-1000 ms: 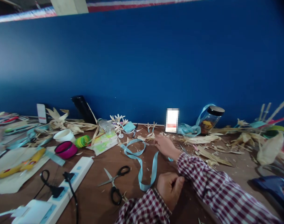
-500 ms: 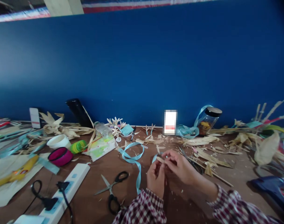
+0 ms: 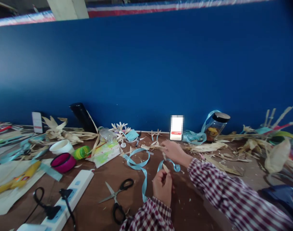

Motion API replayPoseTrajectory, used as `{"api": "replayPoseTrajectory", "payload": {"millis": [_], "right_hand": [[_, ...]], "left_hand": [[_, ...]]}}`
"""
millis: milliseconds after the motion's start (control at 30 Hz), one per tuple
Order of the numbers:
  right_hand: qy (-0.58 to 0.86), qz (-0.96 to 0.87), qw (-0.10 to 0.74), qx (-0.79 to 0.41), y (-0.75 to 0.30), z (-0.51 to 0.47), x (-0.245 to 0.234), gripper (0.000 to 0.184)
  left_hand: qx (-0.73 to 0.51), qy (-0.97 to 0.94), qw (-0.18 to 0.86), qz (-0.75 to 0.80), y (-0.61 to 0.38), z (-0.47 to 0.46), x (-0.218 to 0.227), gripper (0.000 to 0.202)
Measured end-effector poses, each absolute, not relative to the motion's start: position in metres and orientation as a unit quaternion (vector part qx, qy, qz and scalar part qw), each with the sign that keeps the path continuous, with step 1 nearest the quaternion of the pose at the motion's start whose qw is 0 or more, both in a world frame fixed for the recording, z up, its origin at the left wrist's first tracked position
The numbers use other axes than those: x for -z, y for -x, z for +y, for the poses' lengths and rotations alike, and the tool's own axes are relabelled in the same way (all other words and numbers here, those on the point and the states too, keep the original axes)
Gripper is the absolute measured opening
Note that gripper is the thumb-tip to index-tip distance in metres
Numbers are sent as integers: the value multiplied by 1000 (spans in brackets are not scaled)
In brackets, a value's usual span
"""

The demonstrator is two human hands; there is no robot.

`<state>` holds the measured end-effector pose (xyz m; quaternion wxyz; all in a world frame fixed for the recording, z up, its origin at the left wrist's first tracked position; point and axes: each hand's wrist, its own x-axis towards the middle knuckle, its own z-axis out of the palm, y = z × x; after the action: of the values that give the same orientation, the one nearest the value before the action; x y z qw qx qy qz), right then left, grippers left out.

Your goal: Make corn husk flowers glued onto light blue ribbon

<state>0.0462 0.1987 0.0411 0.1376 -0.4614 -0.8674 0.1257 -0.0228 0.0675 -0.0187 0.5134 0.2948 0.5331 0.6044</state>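
Observation:
In the lower middle, my left hand point(image 3: 163, 187) is closed in a pinch, and a pale pointed strip of dried corn husk point(image 3: 166, 168) sticks up from its fingertips. My right hand point(image 3: 175, 151) is stretched forward above the table, palm down. Its fingers reach out over small husk scraps point(image 3: 156, 147), open as far as they show; whether the tips touch a scrap is hard to see. A light blue ribbon point(image 3: 144, 179) curls over the table left of my left hand. Another ribbon loop point(image 3: 176, 167) lies between the hands. Black-handled scissors point(image 3: 115, 194) lie spread on the left.
A white power strip point(image 3: 73, 189) with plugs lies at the lower left. Behind are a lit phone point(image 3: 176, 136), a tilted jar point(image 3: 215, 126) and a blue partition point(image 3: 146, 64). Husks point(image 3: 209, 147) and a dark blue glue gun point(image 3: 282, 194) occupy the right.
My right hand has let go of the husk strip and moved forward and slightly left, over the scraps. My left hand keeps the strip, almost in place.

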Motion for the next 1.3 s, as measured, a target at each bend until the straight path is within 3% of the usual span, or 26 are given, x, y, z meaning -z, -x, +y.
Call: {"api": "replayPoseTrajectory", "payload": {"millis": [133, 333, 900, 1300], "right_hand": [[474, -866, 126, -99, -21, 211, -26, 27], [482, -861, 117, -114, -32, 216, -17, 18], [471, -848, 173, -169, -84, 223, -32, 29], [494, -837, 170, -162, -83, 229, -23, 25]], "left_hand": [[-600, -307, 515, 530, 24, 67, 20, 25], [-589, -316, 514, 537, 23, 65, 20, 22], [-598, -301, 520, 530, 23, 65, 12, 34], [-590, -312, 511, 542, 21, 65, 13, 35]]}}
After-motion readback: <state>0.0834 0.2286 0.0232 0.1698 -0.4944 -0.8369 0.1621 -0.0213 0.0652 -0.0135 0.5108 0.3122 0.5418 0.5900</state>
